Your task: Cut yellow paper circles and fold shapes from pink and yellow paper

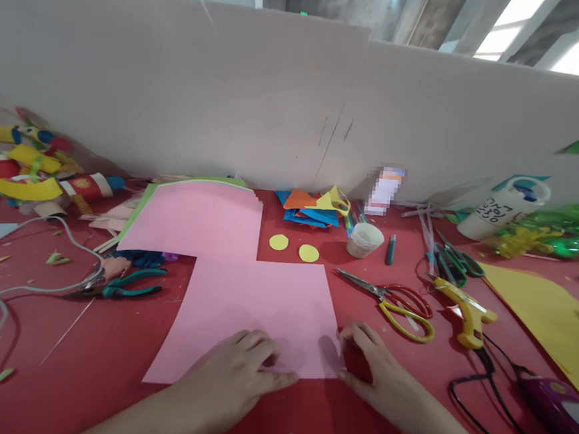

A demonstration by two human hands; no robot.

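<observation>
A sheet of pink paper (257, 308) lies flat on the red table in front of me. My left hand (242, 370) rests on its near edge, fingers bent and the thumb stretched along the edge, apart from them. At the sheet's right edge is my right hand (370, 367), its thumb and fingers spread with a gap between them. Neither hand grips anything. Two yellow paper circles, a left one (278, 242) and a right one (309, 252), lie just beyond the sheet. Scissors (388, 302) with red and yellow handles lie beyond my right hand.
A stack of coloured paper (194, 216) touches the sheet's far side. Pliers (124, 285) lie left. To the right are a yellow glue gun (467, 311) with a cord, yellow paper (546, 324) and a purple device (550, 405). A small cup (364, 241) stands near the white partition (179, 88).
</observation>
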